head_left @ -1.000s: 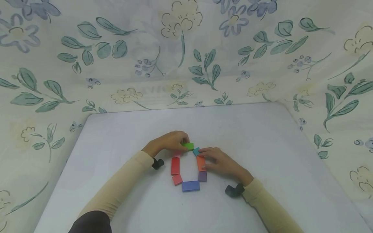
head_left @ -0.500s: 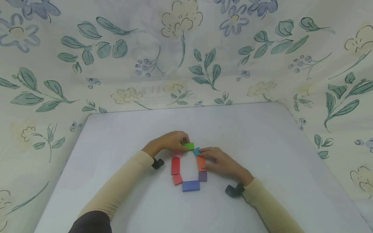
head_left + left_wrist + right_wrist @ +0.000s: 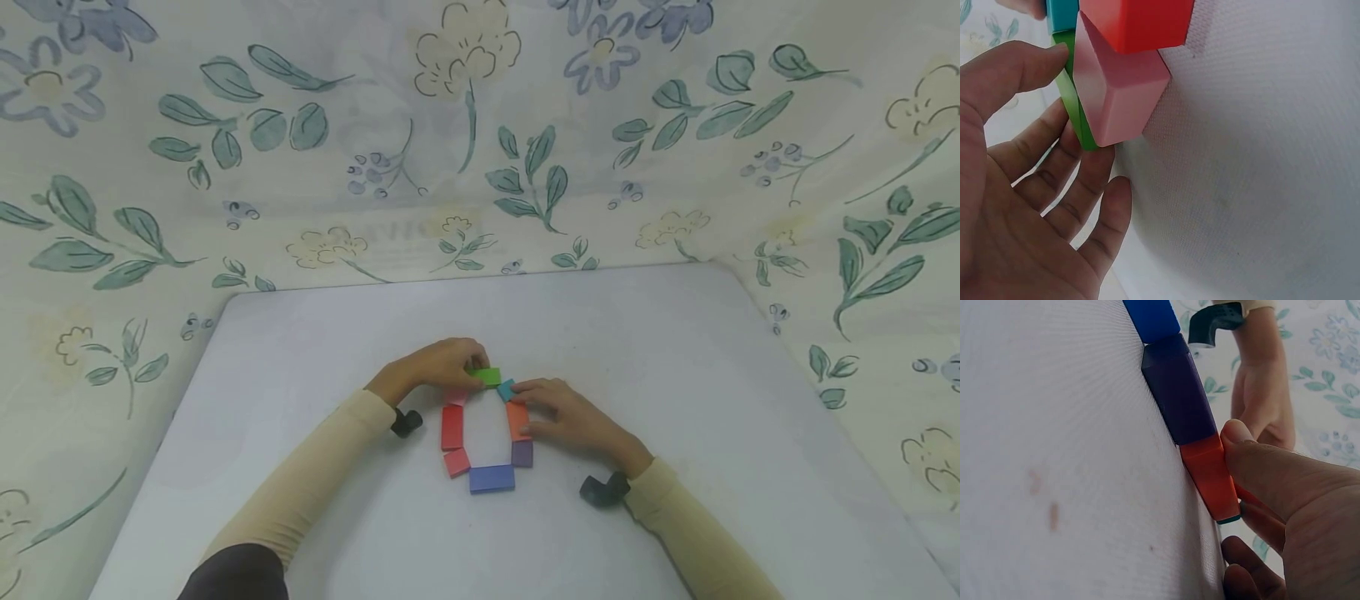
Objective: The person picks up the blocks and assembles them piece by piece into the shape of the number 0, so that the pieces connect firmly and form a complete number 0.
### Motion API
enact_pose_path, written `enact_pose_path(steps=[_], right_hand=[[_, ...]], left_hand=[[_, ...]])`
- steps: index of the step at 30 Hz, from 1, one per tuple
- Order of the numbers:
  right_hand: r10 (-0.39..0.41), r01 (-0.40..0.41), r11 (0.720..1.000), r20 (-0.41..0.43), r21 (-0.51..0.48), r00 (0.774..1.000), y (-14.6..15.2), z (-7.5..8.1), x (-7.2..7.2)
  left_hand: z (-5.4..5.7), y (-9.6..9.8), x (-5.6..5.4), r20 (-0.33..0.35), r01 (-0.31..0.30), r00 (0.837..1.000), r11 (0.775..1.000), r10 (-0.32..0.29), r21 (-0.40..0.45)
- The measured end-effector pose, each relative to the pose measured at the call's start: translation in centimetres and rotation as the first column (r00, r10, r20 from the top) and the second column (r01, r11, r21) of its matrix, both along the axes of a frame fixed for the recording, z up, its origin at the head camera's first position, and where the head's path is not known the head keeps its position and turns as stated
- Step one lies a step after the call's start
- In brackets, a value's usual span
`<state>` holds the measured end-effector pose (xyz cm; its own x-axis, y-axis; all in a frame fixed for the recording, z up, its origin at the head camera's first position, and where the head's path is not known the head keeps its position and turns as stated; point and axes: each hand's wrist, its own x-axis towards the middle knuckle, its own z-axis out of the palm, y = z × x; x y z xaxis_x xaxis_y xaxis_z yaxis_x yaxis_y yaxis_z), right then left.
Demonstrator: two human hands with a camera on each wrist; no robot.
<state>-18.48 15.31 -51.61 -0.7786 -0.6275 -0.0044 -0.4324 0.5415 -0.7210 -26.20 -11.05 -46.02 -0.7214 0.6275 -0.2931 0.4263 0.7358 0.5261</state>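
Observation:
Small coloured blocks form a closed oval ring on the white table. At its far side my left hand point(image 3: 444, 362) holds a green block point(image 3: 489, 377) between thumb and fingers; the left wrist view shows the thumb point(image 3: 1047, 59) on one face and fingertips behind. Beside it sits a pink block point(image 3: 1124, 103), touching a red block point(image 3: 452, 427). My right hand point(image 3: 566, 414) lies along the ring's right side with fingers loosely bent. Its fingertips reach a teal block point(image 3: 506, 390), while the thumb point(image 3: 1254, 456) rests against an orange block point(image 3: 1210, 472).
Completing the ring are a purple block point(image 3: 522, 454), a blue block point(image 3: 492, 479) at the near side and a pinkish-red block point(image 3: 456, 462). Dark wrist cameras point(image 3: 602, 490) sit by both sleeves. Floral cloth point(image 3: 480, 167) hangs behind the white table point(image 3: 360, 517).

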Motion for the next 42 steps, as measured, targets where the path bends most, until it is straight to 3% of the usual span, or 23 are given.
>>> enact_pose_path(steps=[16,24,28,37,42], right_hand=[[-0.005,0.005,1.000,-0.007,-0.004,1.000,0.0,-0.1,0.0],[-0.008,0.009,1.000,-0.013,0.018,1.000,0.0,-0.1,0.0],[-0.013,0.013,0.999,-0.006,0.035,1.000,-0.1,-0.1,-0.1],[-0.013,0.013,0.999,-0.014,0.036,1.000,-0.3,0.0,0.0],[0.001,-0.001,1.000,-0.024,0.017,1.000,-0.1,-0.3,-0.1]], left_hand=[[0.1,-0.4,0.2,0.033,-0.015,0.999,1.000,0.014,0.021],[0.8,-1.5,0.3,0.038,-0.095,0.995,0.994,0.093,0.058],[1.1,-2.3,0.4,0.006,-0.097,0.995,0.991,0.097,0.091],[1.8,-4.8,2.0,-0.062,-0.136,0.987,0.973,0.150,0.187],[1.6,-6.3,3.5,-0.080,-0.210,0.970,0.955,0.231,0.208]])
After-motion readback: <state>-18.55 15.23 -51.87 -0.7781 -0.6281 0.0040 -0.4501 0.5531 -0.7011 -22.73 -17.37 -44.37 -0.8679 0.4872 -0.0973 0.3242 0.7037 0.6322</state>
